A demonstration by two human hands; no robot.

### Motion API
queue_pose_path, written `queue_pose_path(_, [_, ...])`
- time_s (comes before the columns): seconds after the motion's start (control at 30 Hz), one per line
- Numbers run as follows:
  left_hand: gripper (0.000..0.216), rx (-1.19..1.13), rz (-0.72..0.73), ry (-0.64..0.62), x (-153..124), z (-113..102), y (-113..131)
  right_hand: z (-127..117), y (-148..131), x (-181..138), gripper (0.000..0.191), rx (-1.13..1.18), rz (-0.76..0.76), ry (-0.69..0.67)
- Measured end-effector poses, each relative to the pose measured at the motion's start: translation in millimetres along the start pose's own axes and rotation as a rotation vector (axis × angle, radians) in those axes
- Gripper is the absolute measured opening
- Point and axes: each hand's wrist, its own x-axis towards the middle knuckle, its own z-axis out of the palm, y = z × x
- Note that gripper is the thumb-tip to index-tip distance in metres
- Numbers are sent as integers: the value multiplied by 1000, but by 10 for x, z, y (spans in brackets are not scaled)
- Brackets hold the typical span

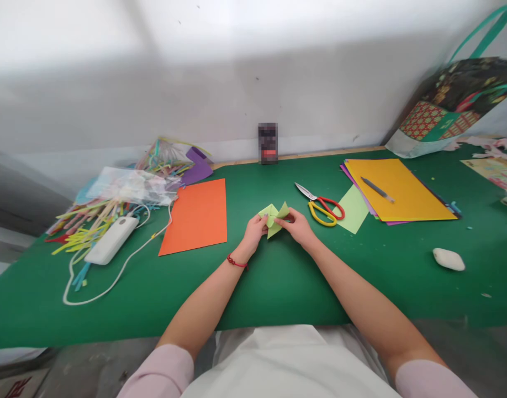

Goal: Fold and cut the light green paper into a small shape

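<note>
A small folded piece of light green paper (274,216) is held just above the green table (278,276), in the middle of the view. My left hand (253,231) pinches its left side. My right hand (295,225) pinches its right side with the fingers closed on it. A red cord bracelet circles my left wrist. Two points of the folded paper stick up between the hands.
An orange sheet (197,216) lies to the left. Red and yellow scissors (323,205) and a light green sheet (353,208) lie to the right, beside a stack of coloured paper (398,189) with a pencil (376,189). Paper strips, a white power bank (112,239), an eraser (448,258) and a bag (456,105) stand around.
</note>
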Motion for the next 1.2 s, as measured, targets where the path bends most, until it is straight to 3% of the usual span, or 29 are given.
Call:
queue_pose_path(0.43, [32,103,106,-48,-101,119,-80,68,-112,-85,45,-37,-29,174])
queue_pose_path(0.8, [34,95,149,-31,-210,188,-93,170,-82,-137,41,-79,-97,325])
queue_pose_path(1.2, [47,85,160,-56,-207,179,-131,232,-108,-149,44,193,-4,372])
